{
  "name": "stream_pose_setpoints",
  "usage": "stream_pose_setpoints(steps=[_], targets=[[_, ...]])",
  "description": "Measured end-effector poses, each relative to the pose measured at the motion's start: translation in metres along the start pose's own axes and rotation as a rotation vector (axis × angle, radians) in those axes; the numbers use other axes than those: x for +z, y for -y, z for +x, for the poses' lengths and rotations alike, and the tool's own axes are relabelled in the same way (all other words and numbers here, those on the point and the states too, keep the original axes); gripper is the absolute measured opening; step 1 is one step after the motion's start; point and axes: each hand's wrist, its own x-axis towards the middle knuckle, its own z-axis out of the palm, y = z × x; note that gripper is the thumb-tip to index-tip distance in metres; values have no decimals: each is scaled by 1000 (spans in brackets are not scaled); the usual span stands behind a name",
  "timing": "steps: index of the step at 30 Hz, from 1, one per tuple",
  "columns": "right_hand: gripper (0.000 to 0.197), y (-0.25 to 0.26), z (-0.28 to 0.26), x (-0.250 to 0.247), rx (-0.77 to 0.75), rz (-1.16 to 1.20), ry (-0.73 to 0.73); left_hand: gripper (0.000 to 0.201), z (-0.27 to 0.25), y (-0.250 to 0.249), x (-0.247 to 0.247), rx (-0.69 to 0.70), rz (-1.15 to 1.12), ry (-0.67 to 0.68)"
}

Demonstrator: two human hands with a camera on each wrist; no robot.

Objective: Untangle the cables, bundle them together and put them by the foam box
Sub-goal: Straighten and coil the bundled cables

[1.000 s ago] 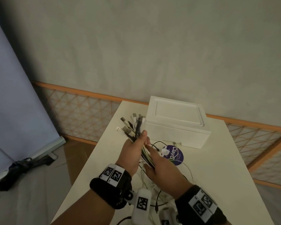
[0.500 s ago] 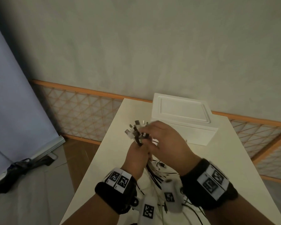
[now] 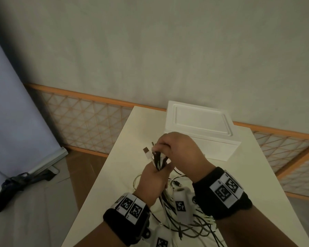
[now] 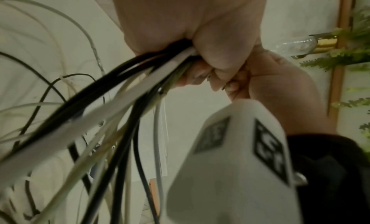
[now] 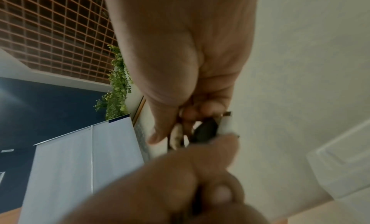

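Gripping the cables [image 3: 158, 162] in a fist: left hand [image 3: 152, 180], wrist low at 6 o'clock, knuckles up, so the plug ends stand together at 12 while the loose lengths trail down onto the bench [image 3: 125, 157]. Curled over those plug ends from 3 o'clock: right hand [image 3: 179, 152], fingertips pinching the connectors, likely evening them up before bundling. Hanging slack and unbound below the wrists at 6 o'clock, black and white strands mixed. Beyond both hands at 1 o'clock, resting on the far bench edge: foam box [image 3: 200, 122], lid on, near the raised plug ends but apart.
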Motion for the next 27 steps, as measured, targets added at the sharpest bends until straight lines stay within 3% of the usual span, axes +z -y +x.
stream_pose_setpoints(steps=[2, 4, 8, 14, 18, 22, 27], targets=[[38, -10, 3, 3, -68, -82, -157, 36, 0, -1, 6, -11, -41, 21], [37, -18, 1, 10, -106, 17, -252, 34, -1, -2, 10, -16, -64, 18], [31, -20, -5, 17, 13, 380, -51, 34, -2, -2, 6, -72, -97, 134], [19, -14, -10, 29, -94, 367, -2, 20, 4, -5, -7, -277, -165, 353], [19, -12, -10, 26, -195, 321, 29, 26, 6, -11, -9, -231, -17, 391], [9, -12, -16, 24, -199, 284, 26, 39, 5, -12, -8, -195, 145, 423], [34, -24, -20, 32, -132, 312, -62, 17, 6, -10, -5, -118, 76, 279]])
